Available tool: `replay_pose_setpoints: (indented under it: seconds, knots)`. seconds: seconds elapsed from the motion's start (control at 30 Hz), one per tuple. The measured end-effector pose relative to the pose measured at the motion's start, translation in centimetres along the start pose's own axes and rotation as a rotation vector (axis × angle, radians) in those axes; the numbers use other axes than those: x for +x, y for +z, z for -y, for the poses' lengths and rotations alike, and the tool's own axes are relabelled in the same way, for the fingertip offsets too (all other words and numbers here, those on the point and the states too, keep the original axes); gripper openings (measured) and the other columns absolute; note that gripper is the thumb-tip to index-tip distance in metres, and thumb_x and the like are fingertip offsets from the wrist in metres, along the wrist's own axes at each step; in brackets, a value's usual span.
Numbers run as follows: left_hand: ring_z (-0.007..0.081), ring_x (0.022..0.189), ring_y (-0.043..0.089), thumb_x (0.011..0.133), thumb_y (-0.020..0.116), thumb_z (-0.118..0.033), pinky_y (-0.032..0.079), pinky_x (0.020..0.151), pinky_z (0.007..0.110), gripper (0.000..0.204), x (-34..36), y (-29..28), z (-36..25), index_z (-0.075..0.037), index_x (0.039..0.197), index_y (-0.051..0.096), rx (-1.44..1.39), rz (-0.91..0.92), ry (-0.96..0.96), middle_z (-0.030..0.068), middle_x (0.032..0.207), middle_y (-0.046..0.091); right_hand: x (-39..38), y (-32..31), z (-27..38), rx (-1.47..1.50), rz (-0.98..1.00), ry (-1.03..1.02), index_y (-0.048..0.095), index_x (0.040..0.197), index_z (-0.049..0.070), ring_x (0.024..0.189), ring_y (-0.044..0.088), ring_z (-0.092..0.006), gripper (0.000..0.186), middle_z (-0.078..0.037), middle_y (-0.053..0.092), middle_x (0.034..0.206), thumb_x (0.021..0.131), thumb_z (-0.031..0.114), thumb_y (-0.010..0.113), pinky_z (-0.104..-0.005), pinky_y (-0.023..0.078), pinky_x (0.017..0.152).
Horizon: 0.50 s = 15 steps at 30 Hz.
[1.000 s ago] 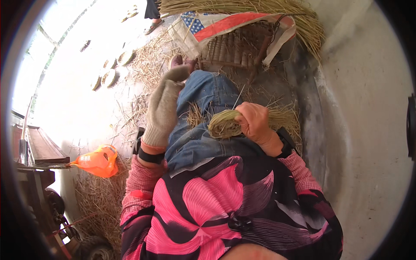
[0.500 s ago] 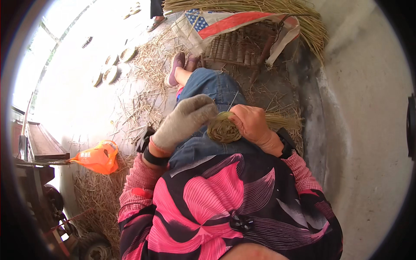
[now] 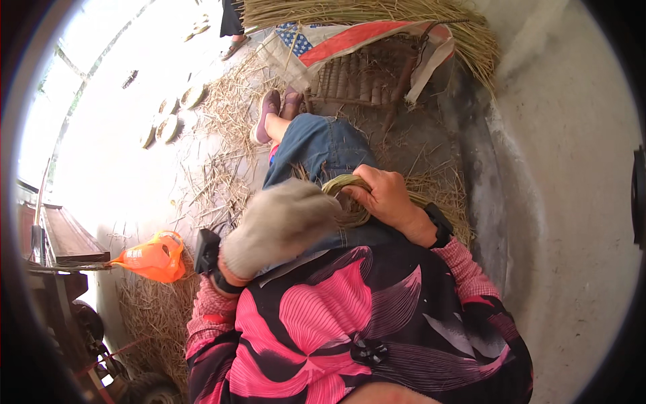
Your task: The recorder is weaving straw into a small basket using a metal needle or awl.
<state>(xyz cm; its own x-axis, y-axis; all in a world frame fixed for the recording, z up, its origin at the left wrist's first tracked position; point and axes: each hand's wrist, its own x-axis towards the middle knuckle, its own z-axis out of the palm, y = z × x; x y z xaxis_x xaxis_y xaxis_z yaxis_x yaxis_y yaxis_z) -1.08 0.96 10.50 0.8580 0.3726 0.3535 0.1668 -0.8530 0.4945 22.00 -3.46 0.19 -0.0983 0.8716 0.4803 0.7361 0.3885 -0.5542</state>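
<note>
A coiled straw piece [image 3: 346, 180], round with a greenish rim, sits over my lap. My right hand [image 3: 391, 198], bare, is closed on its right side, thumb inside the rim and fingers over the outside. A bundle of loose straw trails out to the right behind that hand. My left hand [image 3: 282, 219] wears a grey-white glove and is at the coil's left side. Motion smears its fingers, so I cannot tell whether they hold a strand. Blue denim [image 3: 330, 145] covers my legs beneath the coil.
Ahead stands a low slatted bamboo seat [image 3: 356, 79] draped with a striped cloth, a long straw bundle [image 3: 377, 12] behind it. Loose straw [image 3: 222, 155] litters the floor. Several round woven pieces [image 3: 168, 128], an orange plastic bag [image 3: 158, 257] and a wheeled machine [image 3: 67, 316] are leftward. Another person's leg [image 3: 232, 23] shows at the top.
My gloved left hand has swung down and toward me, from above the coil's left edge to beside it. The coil has tilted, showing its rim more. A thin needle-like rod no longer shows.
</note>
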Motion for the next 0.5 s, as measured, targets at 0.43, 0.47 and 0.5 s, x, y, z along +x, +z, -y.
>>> replay_pose_setpoints:
  seconds: [0.43,0.47,0.5]
  knots:
    - [0.0271,0.079,0.061,0.075,0.064,-0.010,0.049,0.070,0.032,0.010,4.8,4.1,7.9,-0.003,0.081,0.061,-0.234,-0.026,0.111,0.0122,0.088,0.062,2.6,-1.2,2.1,-0.063,-0.030,-0.463,0.052,0.079,0.011,0.062,0.061,-0.0253,0.035,-0.006,0.052,0.067,0.075,0.038,0.074,-0.0375,0.047,0.054]
    - [0.0241,0.075,0.059,0.079,0.061,-0.009,0.047,0.065,0.031,0.009,5.2,4.6,9.4,-0.004,0.072,0.058,-0.190,-0.185,0.019,0.0098,0.085,0.060,2.7,-1.1,2.3,-0.058,-0.024,-0.468,0.052,0.079,0.011,0.062,0.061,-0.0253,0.035,-0.006,0.052,0.067,0.075,0.038,0.074,-0.0375,0.047,0.054]
    - [0.0216,0.071,0.058,0.085,0.059,-0.011,0.046,0.063,0.031,0.010,5.2,5.3,10.6,-0.005,0.077,0.058,-0.578,-0.423,-0.214,0.0067,0.081,0.059,2.9,-1.1,2.4,-0.003,-0.005,-0.464,0.053,0.079,0.011,0.062,0.061,-0.0264,0.035,-0.006,0.053,0.067,0.076,0.038,0.073,-0.0376,0.047,0.054]
